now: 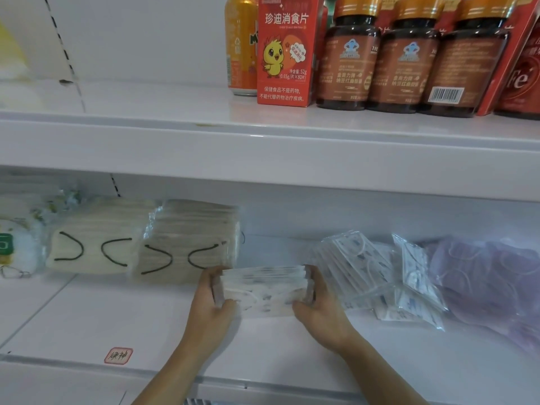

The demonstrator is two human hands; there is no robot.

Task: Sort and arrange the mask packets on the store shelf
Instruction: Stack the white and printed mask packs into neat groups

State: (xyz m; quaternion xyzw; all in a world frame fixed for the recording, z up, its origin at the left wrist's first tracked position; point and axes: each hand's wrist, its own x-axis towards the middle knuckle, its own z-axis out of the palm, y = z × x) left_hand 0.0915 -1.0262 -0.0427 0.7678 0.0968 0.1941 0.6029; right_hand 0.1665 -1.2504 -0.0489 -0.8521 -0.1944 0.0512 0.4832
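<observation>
On the lower shelf (pixel 87 317), a stack of mask packets (pixel 263 290) sits at the frame's centre, the left hand (pixel 210 299) at its left end and the right hand (pixel 318 302) at its right end. Two wrapped mask bundles (pixel 140 244) lie left of it, further back. Loose mask packets (pixel 380 273) lie to its right, a bagged bundle (pixel 485 285) beyond them. On the upper shelf (pixel 175 124), upper right of the frame, a can (pixel 241 45), a box (pixel 285 51) and three bottles (pixel 409 59) stand in a row.

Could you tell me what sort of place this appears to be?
Probably a pharmacy or health shop: white shelf with brown supplement bottles, a red tablet box and clear-wrapped mask packets.
</observation>
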